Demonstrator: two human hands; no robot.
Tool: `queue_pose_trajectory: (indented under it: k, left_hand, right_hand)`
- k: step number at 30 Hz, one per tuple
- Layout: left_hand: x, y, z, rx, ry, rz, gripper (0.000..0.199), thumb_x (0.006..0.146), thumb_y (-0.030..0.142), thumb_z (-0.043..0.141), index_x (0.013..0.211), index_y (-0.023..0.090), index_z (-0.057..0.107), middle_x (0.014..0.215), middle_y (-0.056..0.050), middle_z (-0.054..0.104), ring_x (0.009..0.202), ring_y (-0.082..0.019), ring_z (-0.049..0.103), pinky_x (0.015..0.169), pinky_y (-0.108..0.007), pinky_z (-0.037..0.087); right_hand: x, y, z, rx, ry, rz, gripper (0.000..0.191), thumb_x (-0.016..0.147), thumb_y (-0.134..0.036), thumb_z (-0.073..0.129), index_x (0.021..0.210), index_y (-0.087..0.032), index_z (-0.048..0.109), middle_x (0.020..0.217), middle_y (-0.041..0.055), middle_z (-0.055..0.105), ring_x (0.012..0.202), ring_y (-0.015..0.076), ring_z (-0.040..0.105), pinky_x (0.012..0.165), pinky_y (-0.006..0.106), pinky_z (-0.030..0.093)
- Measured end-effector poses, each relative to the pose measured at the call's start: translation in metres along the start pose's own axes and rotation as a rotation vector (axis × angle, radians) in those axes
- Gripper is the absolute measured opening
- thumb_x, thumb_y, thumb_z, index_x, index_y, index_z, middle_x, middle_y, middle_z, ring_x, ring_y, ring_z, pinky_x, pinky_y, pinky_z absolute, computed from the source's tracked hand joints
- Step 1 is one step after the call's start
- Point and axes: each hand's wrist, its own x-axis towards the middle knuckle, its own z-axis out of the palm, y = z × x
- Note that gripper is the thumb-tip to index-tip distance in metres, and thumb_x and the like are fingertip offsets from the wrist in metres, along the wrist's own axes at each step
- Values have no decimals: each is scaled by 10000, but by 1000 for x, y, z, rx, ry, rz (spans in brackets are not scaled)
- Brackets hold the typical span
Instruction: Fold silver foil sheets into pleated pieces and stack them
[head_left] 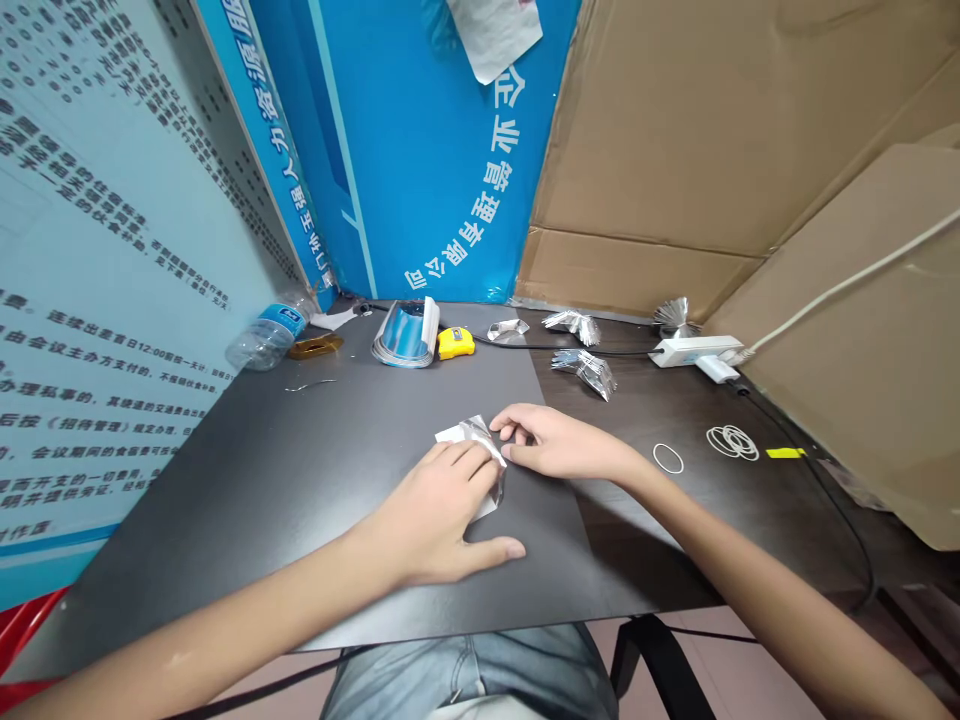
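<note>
My left hand (442, 510) lies flat over a small silvery foil piece (477, 430) with white paper under it, pressing it on the grey mat (337, 540). Its thumb is stretched out to the right. Just right of the foil is my right hand (551, 440), its fingers curled and its thumb and index finger near the foil's edge; whether they hold anything is too small to tell. The part of the foil beneath my left fingers is hidden.
Behind the hands stand a yellow tape measure (456, 343), a blue-white roll (407, 335), a bottle (270, 332) and foil bundles (586, 372). To the right are white rubber bands (733, 442), a power strip (697, 350) and cables. Cardboard (645, 150) walls the back.
</note>
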Motion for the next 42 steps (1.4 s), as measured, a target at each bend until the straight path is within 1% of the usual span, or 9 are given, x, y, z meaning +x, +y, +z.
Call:
queue_pose_trajectory:
  k: [2, 5, 9, 20, 28, 31, 35, 39, 42]
  left_hand:
    - [1, -3, -2, -17, -10, 2, 598, 897, 728, 578, 1123, 178, 640, 1207, -142, 654, 1160, -340, 599, 1026, -514, 466]
    - [-1, -6, 0, -27, 7, 7, 628, 904, 729, 567, 1205, 181, 626, 1294, -154, 625, 1191, -342, 584, 1029, -519, 463]
    - [-5, -9, 4, -44, 31, 25, 681, 921, 734, 533, 1318, 185, 602, 1374, -175, 604, 1253, -356, 563, 1054, -519, 453]
    - [-8, -11, 8, -30, 33, 61, 785, 939, 746, 489, 1466, 168, 555, 1470, -182, 571, 1396, -370, 495, 1164, -526, 373]
    - [-16, -9, 14, 41, -57, 55, 961, 950, 784, 396, 1639, 120, 303, 1663, -193, 351, 1552, -411, 285, 1225, -571, 259]
    - [-18, -8, 14, 42, -71, 61, 933, 942, 789, 408, 1644, 183, 310, 1673, -189, 330, 1562, -427, 252, 1213, -607, 262]
    - [-20, -8, 14, 60, -75, 86, 894, 908, 815, 446, 1631, 300, 343, 1694, -191, 280, 1565, -466, 212, 1185, -682, 247]
    - [-20, -7, 14, 64, -80, 91, 965, 855, 863, 472, 1628, 297, 352, 1681, -197, 310, 1547, -494, 231, 1175, -730, 206]
    - [-18, -4, 11, 58, -112, 103, 1007, 840, 876, 475, 1632, 267, 349, 1686, -173, 313, 1549, -517, 185, 1171, -758, 174]
  right_hand:
    - [7, -7, 1, -47, 49, 42, 258, 911, -261, 575, 1126, -157, 671, 1075, 86, 718, 885, 174, 651, 768, 262, 479]
    - [21, -15, 4, -62, 127, 133, 189, 926, -302, 555, 979, -172, 682, 994, 72, 749, 854, 189, 666, 713, 269, 461]
    - [34, -15, 8, 25, 89, 197, 108, 863, -267, 631, 917, -194, 690, 927, 43, 773, 811, 177, 694, 642, 246, 456]
    - [31, -11, 22, 78, 254, 162, 77, 798, -169, 670, 874, -170, 686, 829, 24, 735, 749, 125, 661, 660, 212, 474]
    - [30, -2, 16, 224, 205, 136, 174, 821, -293, 725, 928, -156, 741, 877, 47, 760, 759, 130, 671, 676, 221, 493]
    - [27, -3, 12, 266, 170, 119, 174, 849, -292, 692, 934, -154, 754, 893, 51, 763, 790, 137, 675, 698, 226, 504]
    - [27, -8, 16, 202, 233, 136, 129, 834, -234, 665, 900, -165, 752, 825, 28, 744, 742, 126, 647, 667, 218, 481]
    - [28, -12, 27, 87, 325, 128, 106, 826, -194, 643, 866, -180, 740, 839, 14, 746, 738, 118, 641, 680, 220, 462]
    - [27, -13, 30, 75, 330, 127, 109, 826, -185, 632, 873, -182, 730, 829, 16, 748, 747, 127, 663, 676, 221, 466]
